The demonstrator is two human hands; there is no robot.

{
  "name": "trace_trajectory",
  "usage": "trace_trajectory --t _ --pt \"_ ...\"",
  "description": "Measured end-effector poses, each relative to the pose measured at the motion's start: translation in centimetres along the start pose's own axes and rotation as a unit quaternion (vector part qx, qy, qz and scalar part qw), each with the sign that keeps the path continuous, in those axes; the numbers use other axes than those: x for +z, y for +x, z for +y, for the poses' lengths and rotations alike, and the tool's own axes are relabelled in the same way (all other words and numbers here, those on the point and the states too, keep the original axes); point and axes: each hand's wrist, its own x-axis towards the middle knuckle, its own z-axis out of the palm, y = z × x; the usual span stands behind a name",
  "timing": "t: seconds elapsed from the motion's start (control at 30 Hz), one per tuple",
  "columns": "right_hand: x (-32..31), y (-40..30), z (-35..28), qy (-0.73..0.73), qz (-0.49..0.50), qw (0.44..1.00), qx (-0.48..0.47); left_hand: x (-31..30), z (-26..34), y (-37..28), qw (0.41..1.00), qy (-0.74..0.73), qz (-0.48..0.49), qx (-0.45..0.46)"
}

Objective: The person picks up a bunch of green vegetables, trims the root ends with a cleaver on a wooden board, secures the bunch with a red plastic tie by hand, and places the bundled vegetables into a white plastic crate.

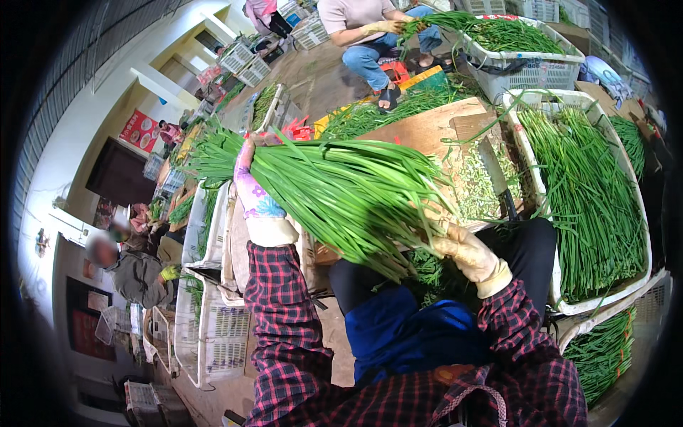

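A large bundle of Chinese chives (341,187) lies sideways across my lap, held up in both hands. My left hand (255,184), in a flower-printed glove with a cream cuff, grips it near the leafy end; part of the fingers is hidden behind the leaves. At the pale stem end, my right hand (469,251) in a cream glove holds the stalks, its fingertips partly covered by them. Beyond the bundle is a wooden board (427,121) strewn with chopped stem ends (469,187). A broad-bladed knife (492,165) rests there, its dark handle towards my knee.
To my right stands a white plastic crate (538,187) full of chives (592,213), above another crate of bundled chives (603,347). More white crates (224,331) stand at left. Across from me a seated person (357,32) handles chives beside a filled crate (523,80).
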Motion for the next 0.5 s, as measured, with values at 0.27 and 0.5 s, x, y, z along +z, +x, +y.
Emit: trace_trajectory --t 0.27,0.5 --pt "-2.5 2.0 -2.2 0.095 -0.072 0.992 0.045 1.7 0.0 0.2 0.997 0.045 -0.057 0.014" --pt "-5.6 -1.5 2.7 0.277 0.241 0.929 -0.036 2.5 -0.4 0.6 0.997 -0.037 0.034 -0.057"
